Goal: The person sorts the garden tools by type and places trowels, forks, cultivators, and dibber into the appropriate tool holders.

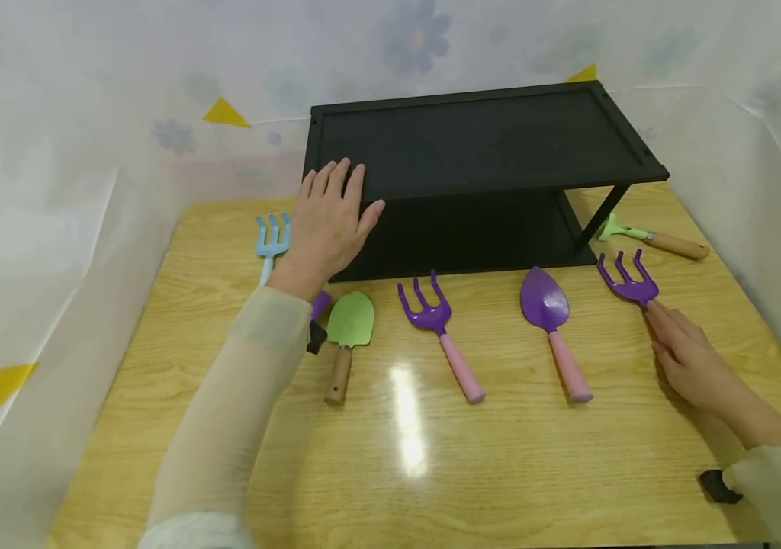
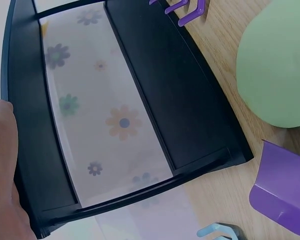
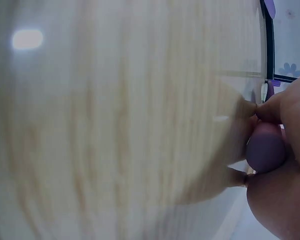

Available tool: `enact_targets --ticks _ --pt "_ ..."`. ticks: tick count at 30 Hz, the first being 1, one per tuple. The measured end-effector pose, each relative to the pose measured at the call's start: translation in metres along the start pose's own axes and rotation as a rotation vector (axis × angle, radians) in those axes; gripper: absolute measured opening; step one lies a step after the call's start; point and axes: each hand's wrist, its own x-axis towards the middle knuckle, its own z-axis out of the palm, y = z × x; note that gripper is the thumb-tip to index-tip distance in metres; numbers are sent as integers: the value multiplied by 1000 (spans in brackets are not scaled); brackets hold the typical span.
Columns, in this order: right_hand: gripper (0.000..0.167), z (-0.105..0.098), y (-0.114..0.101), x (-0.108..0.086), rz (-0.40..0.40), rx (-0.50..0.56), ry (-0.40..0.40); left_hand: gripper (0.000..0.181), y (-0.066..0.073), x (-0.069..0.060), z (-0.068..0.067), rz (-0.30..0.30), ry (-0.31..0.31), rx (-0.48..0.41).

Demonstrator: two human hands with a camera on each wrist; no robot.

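My left hand (image 1: pixel 329 221) rests on the front left corner of a black two-tier shelf (image 1: pixel 486 141), its fingers laid over the top board and the thumb near the front edge. At the right, my right hand (image 1: pixel 695 366) grips a purple three-pronged hand fork (image 1: pixel 631 288) by its handle, low over the table. The round end of that handle (image 3: pixel 266 147) shows in the right wrist view between thumb and fingers. A purple trowel (image 1: pixel 544 301) with a pink handle lies left of this hand, and another purple hand fork (image 1: pixel 432 314) lies further left.
A green trowel (image 1: pixel 351 320) lies near my left forearm, beside a partly hidden purple tool (image 2: pixel 285 190). A light blue fork (image 1: pixel 271 242) lies left of the shelf. Right of it lies a light green tool with a wooden handle (image 1: pixel 675 244). White patterned sheets surround the wooden table (image 1: pixel 500 473).
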Motion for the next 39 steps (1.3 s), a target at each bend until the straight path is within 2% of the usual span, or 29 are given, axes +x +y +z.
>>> enact_targets --ticks 6,12,16,20,28,33,39 --pt "60 -1 0 0 -25 -11 74 72 2 0 2 8 3 -4" --pt "62 -5 -3 1 -6 -17 125 71 2 -1 1 8 12 -11" --pt "61 -8 -3 3 -37 -15 192 71 2 -1 2 6 14 -15" --pt "56 -12 -8 6 -43 -21 244 71 1 0 2 6 28 -17" --pt "52 -27 -21 14 -41 -29 299 71 2 -1 1 1 32 -13" --pt "52 -39 -29 16 -4 -53 325 71 4 -1 -1 1 17 -9" --pt "48 -58 -40 20 71 -32 327 72 7 1 -1 2 0 -6"
